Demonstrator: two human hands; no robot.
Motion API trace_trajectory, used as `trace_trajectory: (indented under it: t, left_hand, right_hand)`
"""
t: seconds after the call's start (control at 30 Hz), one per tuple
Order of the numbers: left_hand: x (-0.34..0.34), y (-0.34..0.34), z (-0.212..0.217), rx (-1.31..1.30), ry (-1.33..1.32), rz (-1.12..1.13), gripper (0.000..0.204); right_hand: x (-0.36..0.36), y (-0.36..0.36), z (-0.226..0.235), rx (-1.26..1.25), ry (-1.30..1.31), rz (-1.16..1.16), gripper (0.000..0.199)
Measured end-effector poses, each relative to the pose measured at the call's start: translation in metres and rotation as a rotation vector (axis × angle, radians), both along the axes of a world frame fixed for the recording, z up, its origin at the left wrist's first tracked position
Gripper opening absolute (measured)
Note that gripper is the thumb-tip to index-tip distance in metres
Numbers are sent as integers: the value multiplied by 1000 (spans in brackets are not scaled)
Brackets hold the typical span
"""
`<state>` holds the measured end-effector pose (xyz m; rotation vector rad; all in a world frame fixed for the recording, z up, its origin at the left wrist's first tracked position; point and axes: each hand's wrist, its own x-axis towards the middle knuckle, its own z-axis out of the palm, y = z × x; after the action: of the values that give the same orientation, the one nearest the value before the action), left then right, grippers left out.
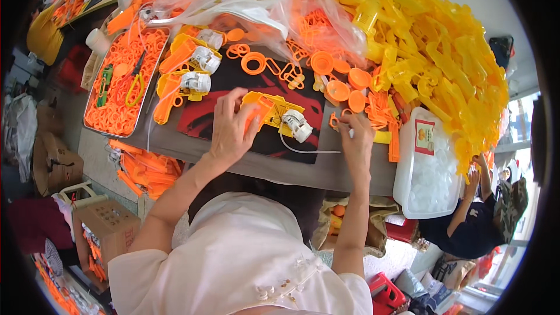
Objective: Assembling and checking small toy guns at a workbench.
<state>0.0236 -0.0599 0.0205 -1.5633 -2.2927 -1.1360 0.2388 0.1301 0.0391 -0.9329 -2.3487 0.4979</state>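
Observation:
My left hand (230,128) grips the orange end of a yellow toy shell (271,109) over the dark red-and-black mat (204,111). A white mechanism (297,125) sits at the shell's right end, and a thin pale tube (309,151) runs from it toward my right hand. My right hand (357,143) is at the mat's right, its fingers curled together beside a small orange ring piece (333,120). What it pinches, if anything, is hidden. A yellow cylindrical piece (382,137) shows just right of that hand.
Similar part-assembled shells (189,81) lie at the left, beside a metal tray (87,118) of orange pieces, scissors and a green cutter. Yellow shells (431,64) are heaped at right, behind a white tub (402,189) of clear parts. Orange round caps (338,90) line the back. Another person (472,221) works at right.

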Motion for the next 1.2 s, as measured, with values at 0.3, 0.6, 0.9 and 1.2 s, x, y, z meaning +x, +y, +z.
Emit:
trace_trajectory:
  t: [0.3, 0.6, 0.9, 1.2]
  left_hand:
    - [-2, 25, -14, -11, 151, -190, 31]
    - [6, 23, -22, 42, 35, -86, 27]
    - [9, 23, -20, 91, -69, -88, 23]
    - [0, 21, -12, 98, -93, -131, 26]
  right_hand:
    - [-9, 4, -17, 196, -138, -40, 13]
    - [-46, -91, 3, 216, 73, 185, 28]
    - [-64, -106, -23, 368, 26, 187, 29]
    - [-59, -93, -21, 450, -40, 255, 31]
